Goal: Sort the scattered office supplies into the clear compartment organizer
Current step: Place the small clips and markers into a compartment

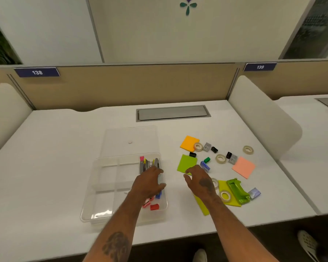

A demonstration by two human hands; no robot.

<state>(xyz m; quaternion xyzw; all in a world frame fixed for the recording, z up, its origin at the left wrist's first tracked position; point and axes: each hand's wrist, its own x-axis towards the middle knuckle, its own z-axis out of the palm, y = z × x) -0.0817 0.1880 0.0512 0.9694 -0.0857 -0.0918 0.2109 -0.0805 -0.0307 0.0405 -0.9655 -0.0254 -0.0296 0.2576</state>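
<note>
The clear compartment organizer (102,186) sits on the white desk in front of me. Its right-hand compartment holds markers and pens (148,164) at the far end, with red and blue small items (154,206) at the near end. My left hand (150,183) is over that compartment, fingers spread on the pens; whether it grips them is unclear. My right hand (199,179) hovers open at the near edge of a green sticky-note pad (187,162). To the right lie tape rolls (220,158), binder clips (214,149), orange (188,142) and pink (243,166) pads, and a green hole punch (238,190).
The organizer's clear lid (130,138) lies flat behind it. A grey cable hatch (172,112) is set into the desk at the back. White dividers (259,118) flank both sides. Shoes (309,244) show below the desk's front edge.
</note>
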